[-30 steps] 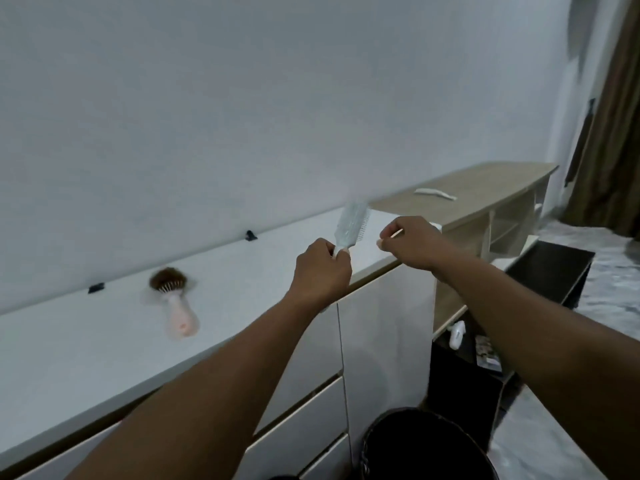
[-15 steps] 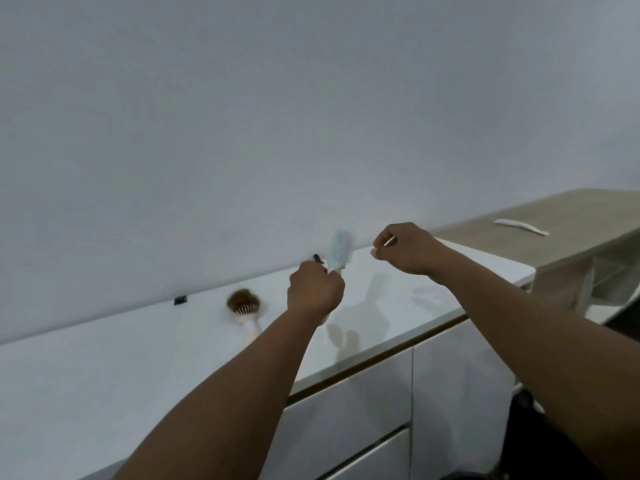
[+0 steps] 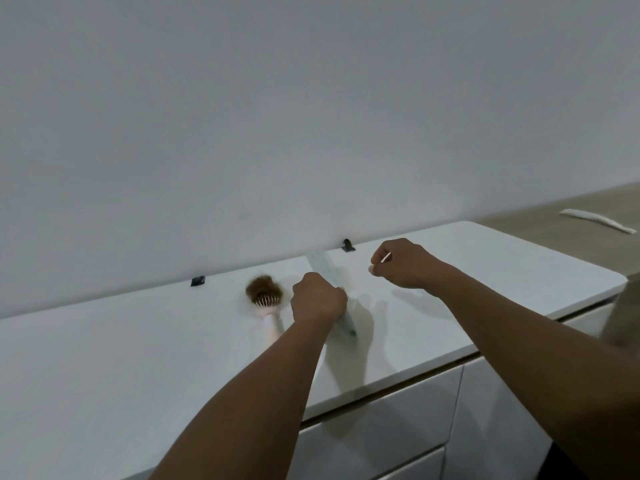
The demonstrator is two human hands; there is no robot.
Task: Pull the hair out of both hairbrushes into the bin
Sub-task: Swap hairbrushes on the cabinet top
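My left hand (image 3: pixel 317 299) grips the pale green hairbrush (image 3: pixel 323 268) around its middle, low over the white countertop (image 3: pixel 138 358). The head points toward the wall and the handle tip points toward me. Its bristles look free of hair. Just left of it lies the pink hairbrush (image 3: pixel 266 303), its head covered with a clump of brown hair. My right hand (image 3: pixel 401 263) hovers to the right of the green brush, fingers curled in a loose fist with the fingertips pinched together; nothing clearly shows between them. The bin is out of view.
Two small black clips (image 3: pixel 198 281) (image 3: pixel 347 244) sit against the wall at the back of the countertop. A lower wooden desk (image 3: pixel 554 223) adjoins on the right with a white comb-like item (image 3: pixel 597 220) on it. White drawer fronts (image 3: pixel 381 427) run below the counter edge.
The view has swung left and up, so the bin on the floor has dropped out of sight. My left hand has lowered the green brush to the countertop beside the pink brush.
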